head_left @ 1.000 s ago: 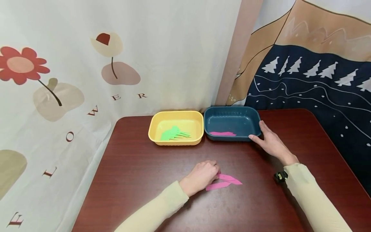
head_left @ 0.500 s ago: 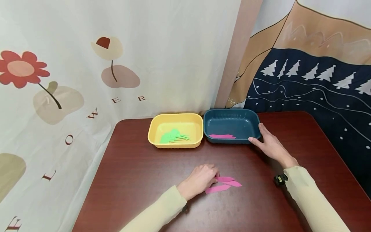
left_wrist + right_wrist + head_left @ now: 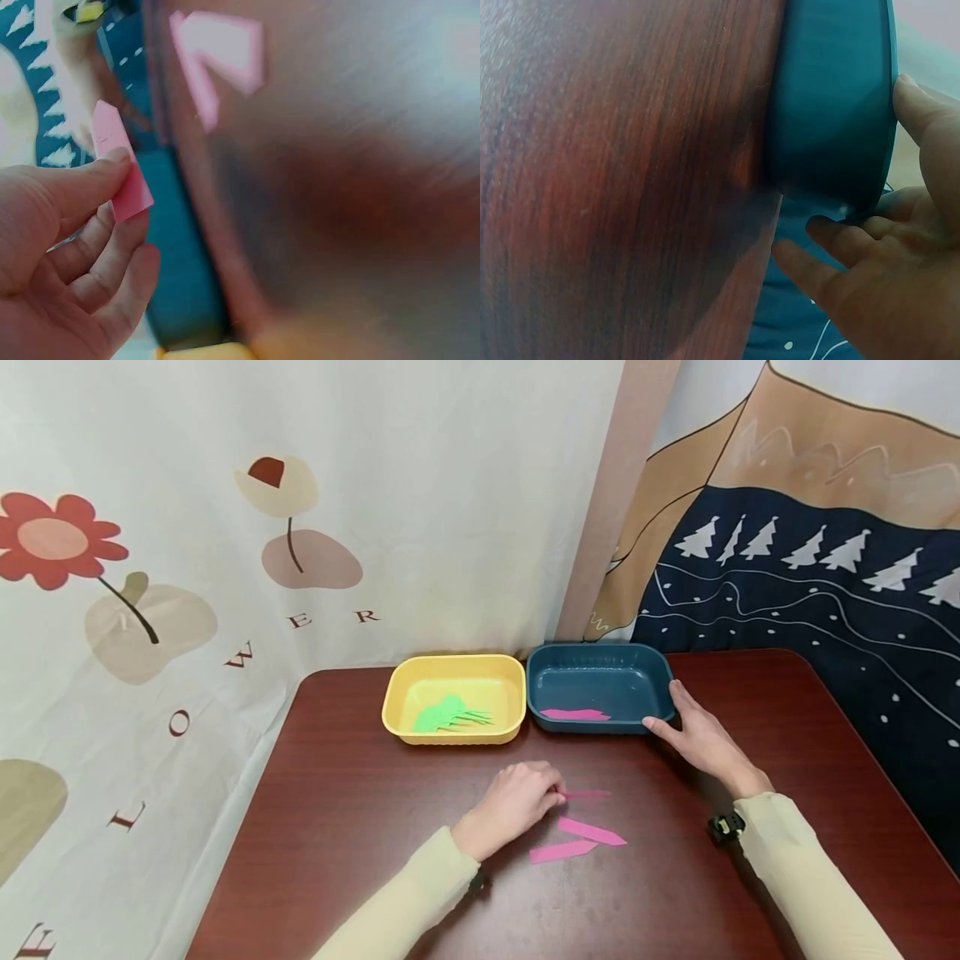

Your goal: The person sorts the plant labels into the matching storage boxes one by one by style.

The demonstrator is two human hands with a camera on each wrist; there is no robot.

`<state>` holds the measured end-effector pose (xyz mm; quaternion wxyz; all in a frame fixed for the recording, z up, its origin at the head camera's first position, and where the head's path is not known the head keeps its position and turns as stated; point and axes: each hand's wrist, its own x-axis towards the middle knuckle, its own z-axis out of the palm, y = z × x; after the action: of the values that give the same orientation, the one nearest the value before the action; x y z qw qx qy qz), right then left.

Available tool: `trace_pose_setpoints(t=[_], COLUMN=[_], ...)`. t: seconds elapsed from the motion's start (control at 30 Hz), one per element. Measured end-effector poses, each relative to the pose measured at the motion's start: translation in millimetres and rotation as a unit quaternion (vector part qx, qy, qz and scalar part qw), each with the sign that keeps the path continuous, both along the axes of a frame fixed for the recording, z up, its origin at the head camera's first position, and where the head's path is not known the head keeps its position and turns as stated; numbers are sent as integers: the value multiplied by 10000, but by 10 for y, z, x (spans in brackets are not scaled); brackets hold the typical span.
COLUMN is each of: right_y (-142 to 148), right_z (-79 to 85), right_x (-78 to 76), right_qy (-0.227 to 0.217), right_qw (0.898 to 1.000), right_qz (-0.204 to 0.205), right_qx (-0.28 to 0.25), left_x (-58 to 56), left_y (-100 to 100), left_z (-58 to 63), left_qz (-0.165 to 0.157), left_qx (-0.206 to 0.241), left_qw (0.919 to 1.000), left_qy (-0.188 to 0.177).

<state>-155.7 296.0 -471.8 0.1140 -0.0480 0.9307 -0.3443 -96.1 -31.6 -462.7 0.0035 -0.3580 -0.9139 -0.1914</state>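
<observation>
My left hand [image 3: 513,802] pinches a pink paper strip [image 3: 129,184] between thumb and fingers, just above the table. One end of the strip is cut to a point, and small dark marks show on it in the left wrist view. Two more pink paper strips [image 3: 592,832] lie overlapping on the table, nearer to me. At the back right, my right hand [image 3: 705,739] holds the near right corner of a dark blue plastic basin [image 3: 603,681], thumb at the front rim and fingers along its right side. Pink strips [image 3: 576,715] lie inside it.
A yellow plastic basin [image 3: 457,665] with green paper pieces [image 3: 446,712] in it stands left of the blue one, their sides close together. Both are near the back edge of the dark red wooden table [image 3: 360,777], with a printed curtain [image 3: 450,527] behind.
My left hand has drawn one pink strip away from the others and lifted it slightly toward the basins. The right hand stays at the blue basin's corner.
</observation>
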Motion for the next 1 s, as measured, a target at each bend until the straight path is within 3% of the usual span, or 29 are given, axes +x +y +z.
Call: trace_pose_setpoints(t=[0.27, 0.57, 0.77, 1.0], right_y=[4, -6, -18, -8], right_z=[22, -8, -2, -7], right_x=[2, 4, 0, -1], right_qy=[46, 56, -19, -75], right_qw=[10000, 10000, 10000, 9999], right_qz=[-9, -13, -72, -122], right_qx=[25, -18, -40, -41], left_x=[-292, -579, -768, -984], left_y=[45, 148, 258, 396], left_z=[308, 416, 414, 305], left_qz=[131, 347, 593, 1044], left_qx=[706, 761, 502, -67], left_qw=[9953, 9859, 9909, 9925], left_qy=[647, 1448, 1100, 631])
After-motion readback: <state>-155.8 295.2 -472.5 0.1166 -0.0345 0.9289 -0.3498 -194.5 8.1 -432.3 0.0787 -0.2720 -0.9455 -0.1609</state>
